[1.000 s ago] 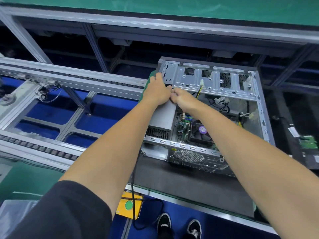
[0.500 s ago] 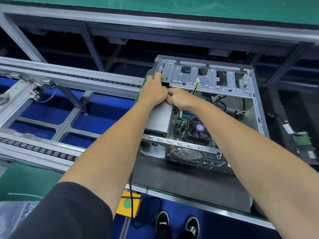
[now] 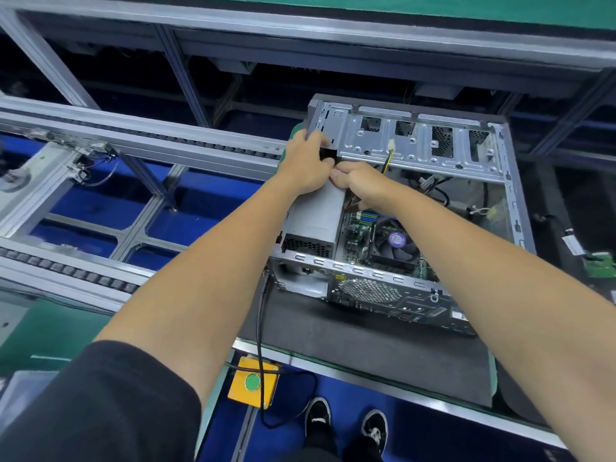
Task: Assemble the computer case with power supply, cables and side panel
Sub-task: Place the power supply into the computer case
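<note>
An open grey computer case (image 3: 420, 146) lies on its side on a dark mat (image 3: 350, 341). A grey power supply (image 3: 316, 218) sits in its left end, beside the motherboard with a purple-labelled fan (image 3: 395, 241). My left hand (image 3: 305, 166) reaches over the power supply's far end, its fingers curled on a small black part at the case corner. My right hand (image 3: 358, 185) touches the left hand, with curled fingers pinching something at the power supply's far edge; what it pinches is hidden. Loose cables (image 3: 433, 191) lie deeper in the case.
An aluminium roller conveyor (image 3: 100, 141) runs to the left over blue panels. A yellow box with a green button (image 3: 253, 383) hangs below the bench edge, a black cord (image 3: 261, 328) crossing it. A green circuit board (image 3: 598, 265) lies at the far right. My shoes (image 3: 346, 425) show below.
Both hands have stayed together at the far end of the power supply, shifting slightly. The view has drifted a little, so the case sits marginally higher and further left in the frame.
</note>
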